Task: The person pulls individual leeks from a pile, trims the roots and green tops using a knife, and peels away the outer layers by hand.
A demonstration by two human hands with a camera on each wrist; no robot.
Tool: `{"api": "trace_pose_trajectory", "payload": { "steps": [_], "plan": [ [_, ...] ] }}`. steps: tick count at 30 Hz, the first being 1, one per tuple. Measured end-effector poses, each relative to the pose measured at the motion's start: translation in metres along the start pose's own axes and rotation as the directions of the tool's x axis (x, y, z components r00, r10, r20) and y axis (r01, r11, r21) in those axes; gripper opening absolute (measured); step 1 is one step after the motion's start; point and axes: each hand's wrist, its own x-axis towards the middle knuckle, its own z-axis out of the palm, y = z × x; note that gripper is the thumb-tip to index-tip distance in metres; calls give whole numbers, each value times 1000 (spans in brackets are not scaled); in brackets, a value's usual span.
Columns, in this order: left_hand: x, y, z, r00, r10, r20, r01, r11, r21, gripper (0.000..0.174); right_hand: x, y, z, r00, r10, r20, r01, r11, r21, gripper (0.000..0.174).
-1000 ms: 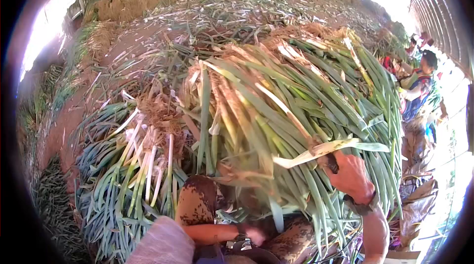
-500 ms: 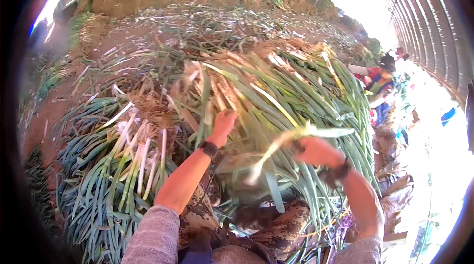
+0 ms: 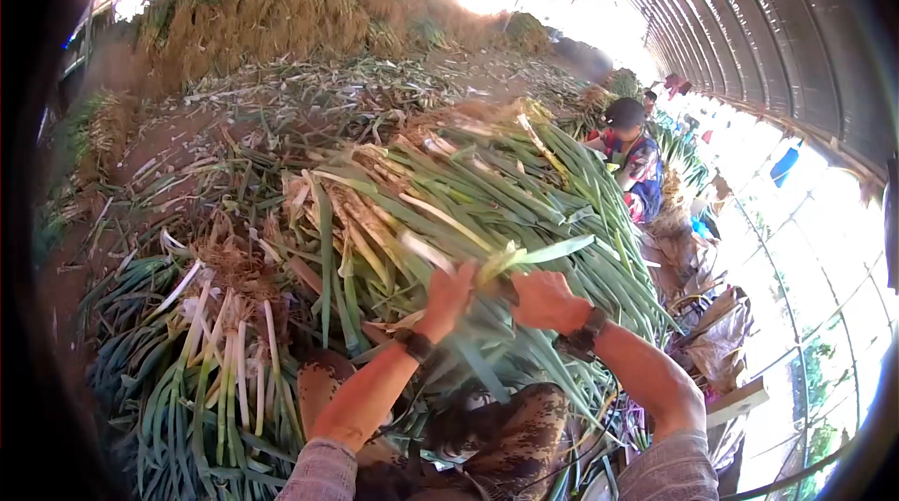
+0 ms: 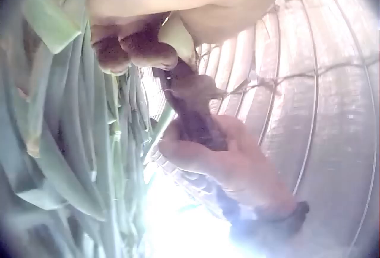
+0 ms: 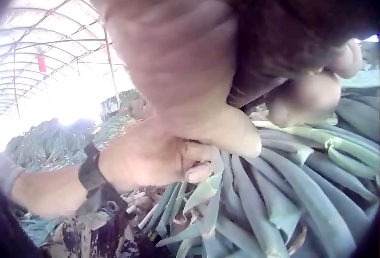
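Both hands meet over a heap of green onions [image 3: 524, 192], close in front of the person's lap. My left hand [image 3: 448, 297] grips a green onion whose pale stalk [image 3: 426, 251] sticks out beyond the fingers, blurred. Right beside it, my right hand [image 3: 551, 302] has its fingers curled round the same onion, and a light green leaf [image 3: 557, 249] juts out to the right above it. In the left wrist view a dark piece [image 4: 193, 112] lies in the right hand's grip; I cannot tell what it is. The right wrist view shows the left fingers [image 5: 200, 172] close by the right thumb.
A bundle of green onions [image 3: 225, 379] with white stalks and brown roots lies at the left. Root-up stacks [image 3: 272, 33] line the back, and scraps litter the ground. Another person [image 3: 632, 159] sits at the right, near crumpled brown sheeting [image 3: 716, 337].
My left hand has risen from the lap, reached over the heap and come to the right hand. My right hand has moved left with the onion. The head view has tilted up.
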Motion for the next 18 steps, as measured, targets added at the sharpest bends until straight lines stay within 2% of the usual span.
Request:
{"api": "trace_pose_trajectory", "payload": {
  "steps": [1,2,3,4,5,6,7,8,9,11,12,13,14,15,16,17,18],
  "plan": [
    [3,-15,-7,1000,10,-6,-10,1000,8,40,-6,-1,3,1000,-9,3,9,999,-35,26],
    [5,-28,-17,991,119,54,-130,955,268,39,-13,2,5,998,-34,61,36,999,-30,29],
    [4,-34,-23,969,202,139,-245,829,502,38,-20,5,7,998,-43,50,45,999,-27,29],
    [-10,-20,-23,987,-80,141,33,952,305,38,-26,10,8,998,-60,34,59,998,18,30],
    [-20,-4,-22,988,-72,135,26,950,312,38,-32,14,9,997,-75,18,74,995,63,32],
    [-26,11,-24,991,-98,91,85,987,134,39,-37,18,9,997,-81,6,81,994,67,32],
    [-28,19,-28,989,-137,57,140,989,-47,40,-44,22,11,995,-78,-68,87,988,131,34],
    [-15,10,-40,990,90,110,-101,990,95,42,-51,23,16,989,-69,-133,95,977,193,35],
    [-11,24,-37,995,79,63,-85,990,109,44,-56,22,21,988,-75,-135,101,975,197,35],
    [-31,78,-15,998,-9,63,1,993,118,45,-61,21,40,947,68,-315,18,964,264,36],
    [-42,91,-2,992,75,99,-94,974,208,46,-56,35,49,903,97,-418,52,942,331,30],
    [-58,88,4,992,45,120,-71,971,227,46,-40,64,72,820,132,-557,84,934,346,29],
    [-74,83,12,939,148,309,-271,874,404,44,-48,69,49,857,339,-388,-81,832,549,29],
    [-92,82,20,838,208,505,-483,715,506,43,-33,112,72,783,480,-396,-83,711,698,30],
    [-126,95,34,823,156,547,-401,841,364,40,-48,121,50,758,600,-257,-155,548,822,30],
    [-134,80,24,738,30,674,-347,874,341,36,-54,139,53,738,576,-353,-22,542,840,31],
    [-131,80,15,734,204,648,-543,749,379,26,-64,162,59,753,564,-339,-49,562,826,31]
  ]
}}
